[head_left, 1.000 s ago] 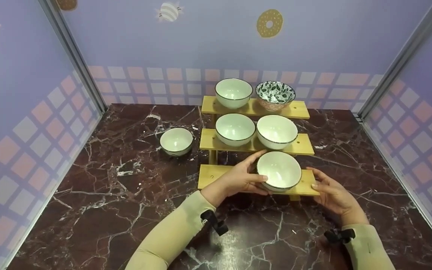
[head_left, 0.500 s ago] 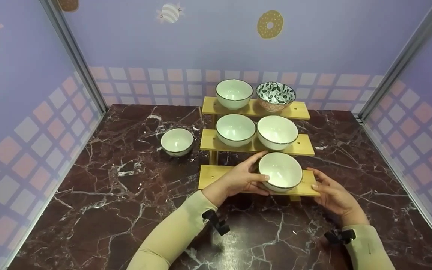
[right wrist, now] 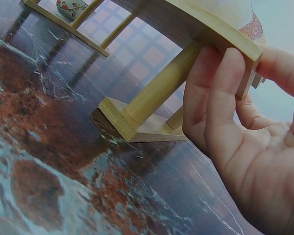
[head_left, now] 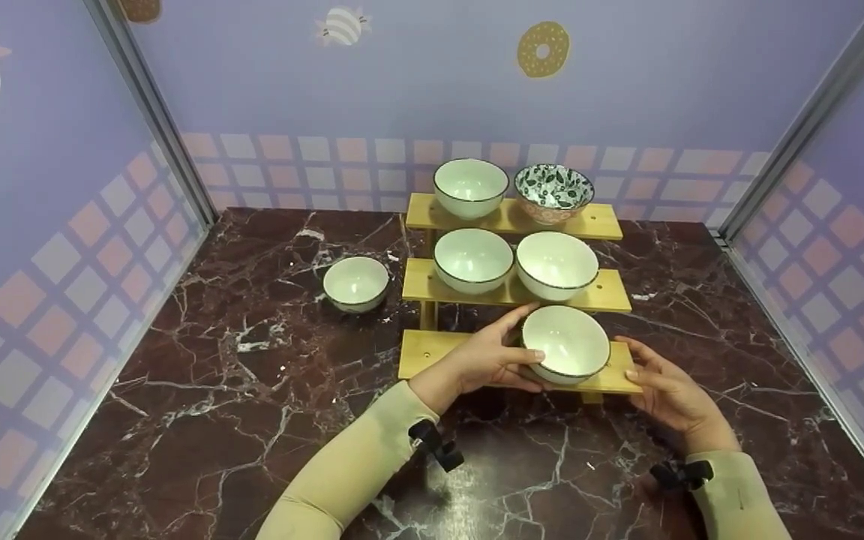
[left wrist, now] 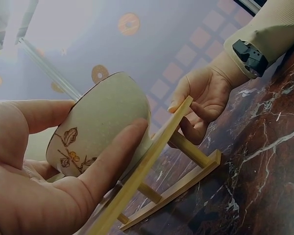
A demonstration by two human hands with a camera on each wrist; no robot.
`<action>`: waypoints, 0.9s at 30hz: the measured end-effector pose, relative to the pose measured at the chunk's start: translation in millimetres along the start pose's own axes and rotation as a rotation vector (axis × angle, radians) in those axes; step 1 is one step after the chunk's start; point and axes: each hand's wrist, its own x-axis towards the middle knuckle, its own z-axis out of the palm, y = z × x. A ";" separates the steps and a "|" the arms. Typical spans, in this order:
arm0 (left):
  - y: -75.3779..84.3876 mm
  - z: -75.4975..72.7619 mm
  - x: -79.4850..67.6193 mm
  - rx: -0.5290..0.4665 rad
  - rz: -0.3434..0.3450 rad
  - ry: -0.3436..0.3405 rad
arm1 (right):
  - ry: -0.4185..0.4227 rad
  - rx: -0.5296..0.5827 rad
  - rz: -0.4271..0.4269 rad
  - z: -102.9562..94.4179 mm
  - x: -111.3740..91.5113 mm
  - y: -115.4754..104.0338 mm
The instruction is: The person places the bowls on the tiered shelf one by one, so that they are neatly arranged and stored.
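Note:
On the lowest step of a three-tier wooden rack (head_left: 430,354) sits a white bowl (head_left: 568,339) with a dark rim. My left hand (head_left: 486,358) grips its left side, thumb at the rim and fingers round the wall. In the left wrist view the same bowl (left wrist: 110,110) shows brown leaf sprigs outside, and its foot is close over the board. My right hand (head_left: 670,388) pinches the right end of that lowest board. In the right wrist view its fingers (right wrist: 224,93) curl under the board beside a round wooden post (right wrist: 161,88).
Two pale bowls (head_left: 473,259) (head_left: 558,264) stand on the middle step. The top step bears another pale bowl (head_left: 471,187) and a leaf-patterned one (head_left: 554,193). A smaller white bowl (head_left: 355,283) is on the dark marbled table (head_left: 199,420), left of the rack. Purple walls enclose three sides.
The bowl on the lowest step has shifted slightly right, my left hand moving along with it. My right hand keeps its hold on the board's end.

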 end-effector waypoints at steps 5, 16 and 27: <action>-0.9 -0.6 -0.4 0.028 0.004 -0.029 | -0.007 -0.002 0.005 -0.7 -0.7 -0.5; -1.9 0.3 -4.6 0.158 0.017 0.041 | -0.039 0.027 0.004 -2.4 0.0 -1.0; -1.7 -5.2 -14.2 0.203 0.043 0.068 | -0.050 0.030 -0.011 -1.2 1.0 -0.2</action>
